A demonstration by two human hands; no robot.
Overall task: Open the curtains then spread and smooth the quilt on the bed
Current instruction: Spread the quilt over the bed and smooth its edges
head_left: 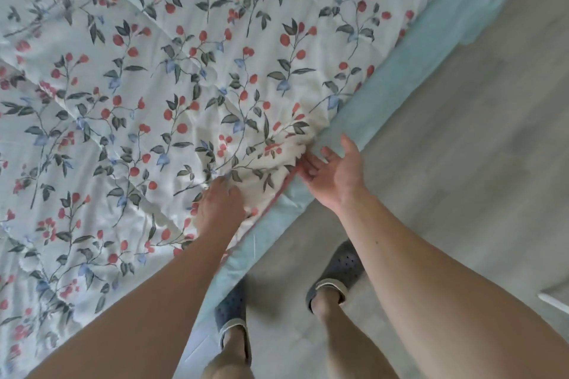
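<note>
The quilt [172,80] is spread over the bed, and most of the view from the left edge to the diagonal bed side is filled by it. A white ground is printed with red berries, grey-green leaves and small blue leaves, and a thin red trim is seen along its near edge. Quilted seams are seen as diagonal lines, and the cloth is gathered into creases where the two hands meet it.

The left hand [220,209] is laid on the quilt just inside the edge, palm down. Its fingers are bent into the cloth, which is bunched around them; whether a fold is actually held cannot be told. The right hand [334,168] is held at the quilt's edge with the palm turned up and the thumb spread out. Its fingertips [308,163] are tucked against the trim, touching the hem, with the fingers loosely curved and not closed round anything.

A pale blue sheet [400,83] is shown beneath the quilt, running as a band along the bed side, with a blurred corner at the top right. A grey wood-pattern floor [462,178] is seen beside the bed. Two grey perforated slippers [338,271] are worn on the feet, which are placed close against the bed side.
</note>
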